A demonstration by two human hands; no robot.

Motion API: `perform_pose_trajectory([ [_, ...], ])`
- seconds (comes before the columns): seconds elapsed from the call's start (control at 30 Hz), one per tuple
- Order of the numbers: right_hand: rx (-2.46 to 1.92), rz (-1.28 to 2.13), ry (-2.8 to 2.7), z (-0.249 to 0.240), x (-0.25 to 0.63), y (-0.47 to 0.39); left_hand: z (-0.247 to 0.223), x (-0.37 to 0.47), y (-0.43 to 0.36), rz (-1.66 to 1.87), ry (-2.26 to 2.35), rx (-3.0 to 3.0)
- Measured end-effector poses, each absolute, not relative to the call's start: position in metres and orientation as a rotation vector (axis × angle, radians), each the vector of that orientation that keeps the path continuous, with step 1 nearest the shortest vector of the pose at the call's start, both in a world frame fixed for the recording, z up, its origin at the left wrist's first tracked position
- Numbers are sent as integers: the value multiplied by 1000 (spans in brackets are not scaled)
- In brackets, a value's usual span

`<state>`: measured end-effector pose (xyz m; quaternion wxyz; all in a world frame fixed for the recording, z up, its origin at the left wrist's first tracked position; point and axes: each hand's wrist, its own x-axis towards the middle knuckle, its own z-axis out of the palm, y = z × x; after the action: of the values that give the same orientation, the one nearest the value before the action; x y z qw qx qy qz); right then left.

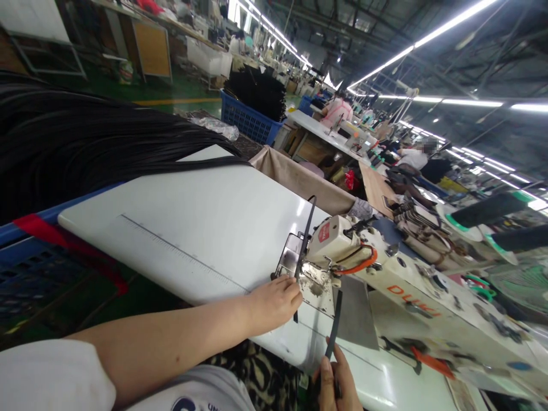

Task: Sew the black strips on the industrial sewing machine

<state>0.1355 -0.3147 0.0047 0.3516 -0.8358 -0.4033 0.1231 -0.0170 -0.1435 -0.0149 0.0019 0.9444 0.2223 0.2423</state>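
Beside the needle area of a white sewing machine, my left hand has its fingers closed on a narrow black strip. That strip runs past the metal plate, with its far end curling up and its near end below my fingers. Lower down, at the table's near edge, my right hand pinches a second dark strip between thumb and fingers. This strip points up toward the machine's base. The white table carries a printed ruler scale to the left.
A large pile of long black strips lies at the left over a blue crate. A fabric-lined bin adjoins the table's far edge. Thread cones stand at the right. Other people sit at machines farther back.
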Motion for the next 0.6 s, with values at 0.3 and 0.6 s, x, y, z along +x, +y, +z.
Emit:
perform_pose_trajectory([
  [0.3, -2145, 338, -1102, -5, 139, -311, -16, -18, -144, 826, 725, 2998],
  [0.6, -2066, 364, -1147, -6, 134, -313, -19, -18, -139, 770, 793, 2873],
])
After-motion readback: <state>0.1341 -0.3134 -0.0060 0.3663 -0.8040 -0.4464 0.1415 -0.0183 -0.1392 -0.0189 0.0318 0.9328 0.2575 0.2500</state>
